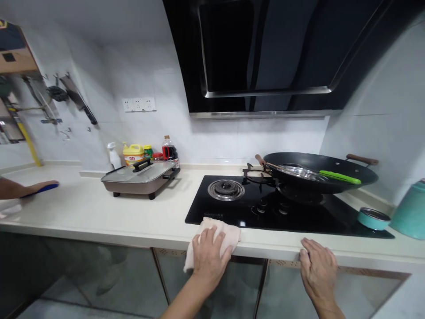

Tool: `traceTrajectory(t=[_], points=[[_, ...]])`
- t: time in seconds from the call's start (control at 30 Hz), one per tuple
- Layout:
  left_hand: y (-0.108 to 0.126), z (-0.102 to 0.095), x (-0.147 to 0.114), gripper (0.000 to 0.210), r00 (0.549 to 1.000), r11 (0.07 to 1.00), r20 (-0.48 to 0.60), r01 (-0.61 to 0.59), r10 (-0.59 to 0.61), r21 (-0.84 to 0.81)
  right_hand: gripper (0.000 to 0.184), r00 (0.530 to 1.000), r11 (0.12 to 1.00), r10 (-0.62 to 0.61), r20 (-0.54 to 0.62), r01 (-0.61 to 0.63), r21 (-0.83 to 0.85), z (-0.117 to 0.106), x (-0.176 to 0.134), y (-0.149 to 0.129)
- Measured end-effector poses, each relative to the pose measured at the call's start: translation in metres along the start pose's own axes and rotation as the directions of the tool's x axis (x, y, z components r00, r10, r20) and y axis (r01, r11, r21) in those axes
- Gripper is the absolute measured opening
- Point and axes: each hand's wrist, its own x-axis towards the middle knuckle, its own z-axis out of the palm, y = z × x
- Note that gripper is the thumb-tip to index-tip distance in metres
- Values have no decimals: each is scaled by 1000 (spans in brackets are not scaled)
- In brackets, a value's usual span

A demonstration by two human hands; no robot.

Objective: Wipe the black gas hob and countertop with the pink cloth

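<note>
My left hand (209, 254) presses a pale pink cloth (231, 235) against the front edge of the white countertop (156, 221). Part of the cloth hangs over the edge, and its top corner reaches the front rim of the black gas stove (199, 208). Its fingers are bent and slightly spread over the fabric. Farther right, my right hand (318, 268) rests on the counter's edge with no object in it, its fingers loosely extended. The left burner (226, 189) has its pan support off; that metal support (257, 175) lies beside the wok.
A large black wok (345, 177) with a green-handled utensil (340, 177) sits on the right burner. A turquoise tin (374, 218) stands at the stove's right corner. An electric pan (142, 177) and bottles are left. Another person's hand (38, 188) holds something blue at far left.
</note>
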Motion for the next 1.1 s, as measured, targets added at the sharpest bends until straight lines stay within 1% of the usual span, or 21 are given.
traceTrajectory(t=[0.07,0.13,0.27,0.37,0.47,0.57,0.67,0.8,0.9,0.97,1.1], points=[[14,0,14,28,997,1000,68,-25,25,-1,34,1000,1000,-2,14,2,8,-3,0,0],[24,-3,30,27,989,999,138,-48,47,-1,35,1000,1000,-3,25,3,14,-5,1,0],[31,-6,62,30,959,996,271,-78,86,-38,37,999,1000,2,38,-3,15,-5,1,-1],[33,2,88,31,923,993,368,-95,117,-75,40,1000,1000,13,2,-13,19,-3,1,-4],[38,20,117,36,903,995,419,-80,100,-64,42,999,1000,-7,-44,7,15,0,2,-5],[44,44,150,40,897,999,440,-35,42,-24,40,997,999,-36,-66,36,2,0,3,-4],[54,68,185,43,889,1000,457,-3,12,-20,36,993,996,-85,-76,85,-5,2,2,0],[70,98,226,46,874,999,485,5,15,-38,32,980,987,-155,-128,147,-66,14,-2,9],[83,120,253,49,865,998,501,0,30,-60,30,965,981,-175,-198,154,-115,26,-6,14],[93,134,270,54,860,998,510,10,24,-65,30,959,981,-177,-223,152,-122,30,-8,15],[115,156,296,63,848,997,529,21,23,-76,30,948,983,-165,-273,135,-126,28,-3,9]])
